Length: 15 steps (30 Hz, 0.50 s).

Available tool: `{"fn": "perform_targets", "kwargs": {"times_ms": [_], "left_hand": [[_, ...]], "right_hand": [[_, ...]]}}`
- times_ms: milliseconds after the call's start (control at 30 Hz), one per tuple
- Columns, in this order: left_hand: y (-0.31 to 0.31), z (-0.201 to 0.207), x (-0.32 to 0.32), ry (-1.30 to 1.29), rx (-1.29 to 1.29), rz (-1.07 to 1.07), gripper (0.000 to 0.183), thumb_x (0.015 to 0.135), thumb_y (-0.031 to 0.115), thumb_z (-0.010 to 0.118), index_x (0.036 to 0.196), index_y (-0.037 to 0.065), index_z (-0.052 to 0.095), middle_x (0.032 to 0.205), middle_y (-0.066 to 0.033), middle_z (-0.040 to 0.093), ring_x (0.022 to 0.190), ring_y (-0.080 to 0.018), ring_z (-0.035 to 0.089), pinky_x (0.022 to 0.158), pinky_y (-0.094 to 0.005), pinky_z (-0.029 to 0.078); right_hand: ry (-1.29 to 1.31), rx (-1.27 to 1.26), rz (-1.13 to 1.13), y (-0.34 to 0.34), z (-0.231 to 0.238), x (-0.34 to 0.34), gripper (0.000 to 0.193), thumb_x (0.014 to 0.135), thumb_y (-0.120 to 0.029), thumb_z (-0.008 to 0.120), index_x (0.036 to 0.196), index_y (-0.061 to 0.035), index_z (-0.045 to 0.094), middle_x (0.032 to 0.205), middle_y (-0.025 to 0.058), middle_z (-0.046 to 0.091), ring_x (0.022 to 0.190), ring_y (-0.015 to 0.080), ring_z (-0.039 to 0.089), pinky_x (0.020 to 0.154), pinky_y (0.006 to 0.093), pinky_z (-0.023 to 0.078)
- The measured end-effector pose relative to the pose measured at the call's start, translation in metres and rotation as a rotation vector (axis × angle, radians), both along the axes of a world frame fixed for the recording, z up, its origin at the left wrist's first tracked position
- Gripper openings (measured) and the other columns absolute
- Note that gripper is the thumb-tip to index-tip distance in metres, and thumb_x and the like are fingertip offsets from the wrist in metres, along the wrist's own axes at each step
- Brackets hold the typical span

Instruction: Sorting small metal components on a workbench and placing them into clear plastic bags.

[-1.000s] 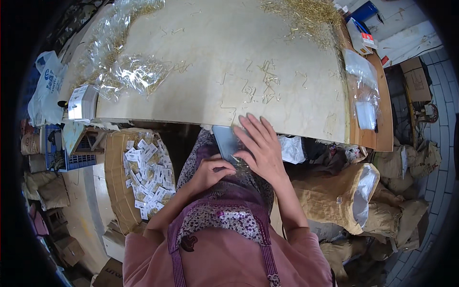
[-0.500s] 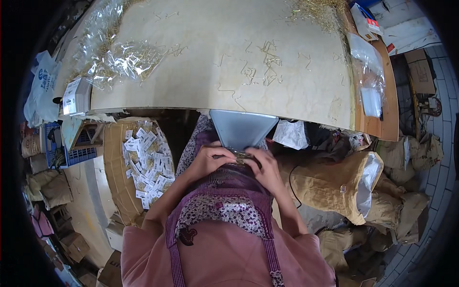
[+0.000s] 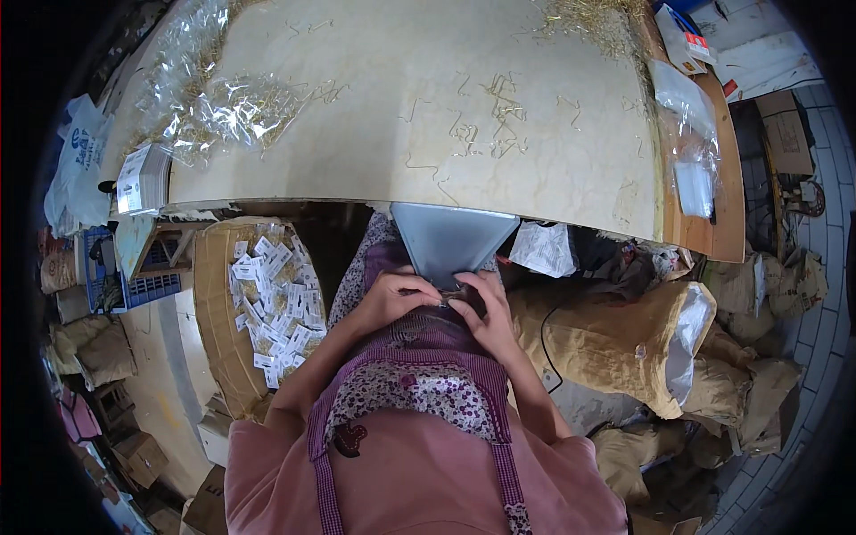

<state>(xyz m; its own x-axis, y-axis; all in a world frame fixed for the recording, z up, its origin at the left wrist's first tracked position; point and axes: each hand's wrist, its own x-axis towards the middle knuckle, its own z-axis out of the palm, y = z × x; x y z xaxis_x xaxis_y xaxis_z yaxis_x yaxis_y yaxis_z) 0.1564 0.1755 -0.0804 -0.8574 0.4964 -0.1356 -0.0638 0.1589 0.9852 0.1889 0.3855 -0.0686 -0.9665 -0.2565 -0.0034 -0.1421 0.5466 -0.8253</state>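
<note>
So the person has both hands down at their lap, just off the front edge of the big pale wooden table, fiddling with a small shiny see-through-looking piece, too small and blurry for me to say exactly what it is. It sits right between the fingertips, over the near end of a blue-grey flat-bottomed tray whose far end meets the table's front edge. The left hand looks closed on the piece, thumb and forefinger pinched together at its left side. The right hand is curled in with thumb and forefinger apart; can't tell if it's actually gripping. If I had to guess, this is the fine two-handed bit, opening or fitting the little piece, and the next move calls for a steady left pinch while the right fingertips work the other side. Loose bent gold-coloured wires lie mid-table toward the front edge, with crinkly clear plastic bags along the left edge and a neat stack of white cards at the front-left corner. Below that edge, left of the lap, a brown cardboard box holds a heap of white-carded packets.
</note>
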Motion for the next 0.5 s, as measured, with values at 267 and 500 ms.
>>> {"fn": "perform_targets", "kwargs": {"times_ms": [267, 500], "left_hand": [[0.001, 0.024, 0.008, 0.157, -0.020, -0.082, 0.008, 0.076, 0.003, 0.070, 0.084, 0.001, 0.069, 0.097, -0.0114, 0.066, 0.087, -0.0215, 0.064, 0.078, -0.0284, 0.050], [-0.030, 0.087, -0.063, 0.391, -0.024, 0.478, 0.016, 0.075, -0.013, 0.059, 0.085, -0.002, 0.063, 0.090, -0.0097, 0.066, 0.082, -0.0160, 0.063, 0.075, -0.0280, 0.051]], "right_hand": [[0.164, -0.094, 0.213, 0.008, 0.010, -0.005, 0.022, 0.070, 0.006, 0.060, 0.089, -0.0043, 0.064, 0.086, 0.0079, 0.062, 0.082, 0.0277, 0.059, 0.075, 0.0352, 0.045], [0.513, 0.018, -0.025, 0.019, 0.085, -0.134, 0.031, 0.080, -0.017, 0.067, 0.104, -0.0004, 0.061, 0.106, 0.0155, 0.062, 0.099, 0.0322, 0.058, 0.085, 0.0379, 0.046]]}}
